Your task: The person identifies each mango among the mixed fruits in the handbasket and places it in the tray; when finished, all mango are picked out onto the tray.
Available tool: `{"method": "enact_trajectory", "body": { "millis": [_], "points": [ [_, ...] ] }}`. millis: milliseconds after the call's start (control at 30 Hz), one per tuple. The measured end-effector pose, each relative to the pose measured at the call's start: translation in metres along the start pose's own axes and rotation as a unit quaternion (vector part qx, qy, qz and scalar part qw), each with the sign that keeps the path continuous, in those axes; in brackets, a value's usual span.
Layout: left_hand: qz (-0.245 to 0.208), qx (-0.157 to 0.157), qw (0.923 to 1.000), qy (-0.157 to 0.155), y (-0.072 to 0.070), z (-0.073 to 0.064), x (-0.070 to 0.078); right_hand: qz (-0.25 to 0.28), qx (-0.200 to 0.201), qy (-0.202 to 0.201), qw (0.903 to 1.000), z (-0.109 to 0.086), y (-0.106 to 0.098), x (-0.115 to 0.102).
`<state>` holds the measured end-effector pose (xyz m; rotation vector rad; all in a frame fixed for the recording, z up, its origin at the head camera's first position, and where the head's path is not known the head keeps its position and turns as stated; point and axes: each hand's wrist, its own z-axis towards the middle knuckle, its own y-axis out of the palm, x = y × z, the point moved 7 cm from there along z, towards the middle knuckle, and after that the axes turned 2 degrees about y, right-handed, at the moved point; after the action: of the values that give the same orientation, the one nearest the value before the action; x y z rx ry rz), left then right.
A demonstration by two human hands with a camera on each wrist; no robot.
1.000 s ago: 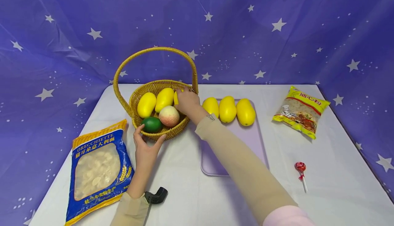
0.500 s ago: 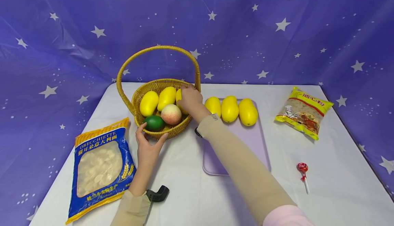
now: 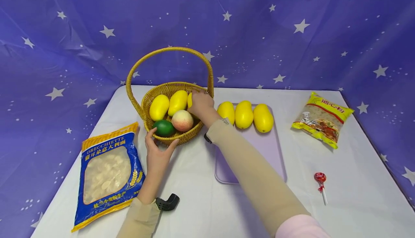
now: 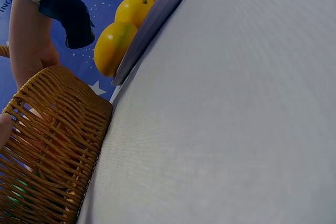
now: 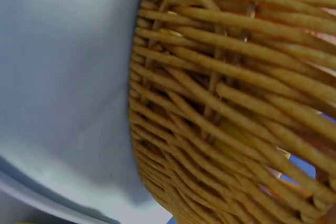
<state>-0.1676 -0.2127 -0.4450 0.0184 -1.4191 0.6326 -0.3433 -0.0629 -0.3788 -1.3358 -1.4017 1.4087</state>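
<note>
A wicker basket point(image 3: 183, 140) with a tall handle holds yellow mangoes point(image 3: 159, 107), a peach point(image 3: 182, 120) and a smooth green fruit point(image 3: 164, 128). My right hand point(image 3: 202, 104) reaches inside at the right and grips another yellow mango point(image 3: 189, 100), mostly covered by the fingers. At the front rim, my left hand point(image 3: 159, 155) holds the basket, fingers over the edge by the green fruit and thumb spread to the right. The left wrist view shows the basket wall point(image 4: 63, 124) with a fingertip at its rim; the right wrist view is filled by the weave point(image 5: 220, 98).
Right of the basket lies a lilac tray point(image 3: 259, 155) with 3 yellow mangoes point(image 3: 244, 114) along its far end, partly under my right forearm. A blue pasta bag point(image 3: 108, 176) lies at left. At right are a yellow-edged pasta packet point(image 3: 322, 120) and a red lollipop point(image 3: 320, 177).
The whole head view has shifted slightly, so everything appears a little farther right. Both hands keep their places at the basket, the right one still on the mango.
</note>
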Motion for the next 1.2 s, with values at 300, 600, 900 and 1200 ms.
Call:
{"method": "enact_trajectory", "body": {
  "millis": [300,600,900,1200],
  "points": [
    [0.008,-0.002,1.0000,-0.006,-0.001,-0.001,0.000,0.107,0.058,-0.012,0.9925,-0.009,-0.013,0.008],
    [0.013,-0.003,0.9999,-0.010,-0.001,-0.001,0.000,0.235,0.106,-0.040,0.9654,-0.035,-0.031,0.023],
    [0.002,-0.002,0.9999,-0.011,0.002,0.001,0.001,0.341,0.096,-0.074,0.9322,-0.081,-0.042,0.046],
    [0.007,-0.006,0.9999,-0.013,0.000,0.001,0.001,0.424,0.038,-0.009,0.9047,-0.122,-0.014,0.100]
  ]
}}
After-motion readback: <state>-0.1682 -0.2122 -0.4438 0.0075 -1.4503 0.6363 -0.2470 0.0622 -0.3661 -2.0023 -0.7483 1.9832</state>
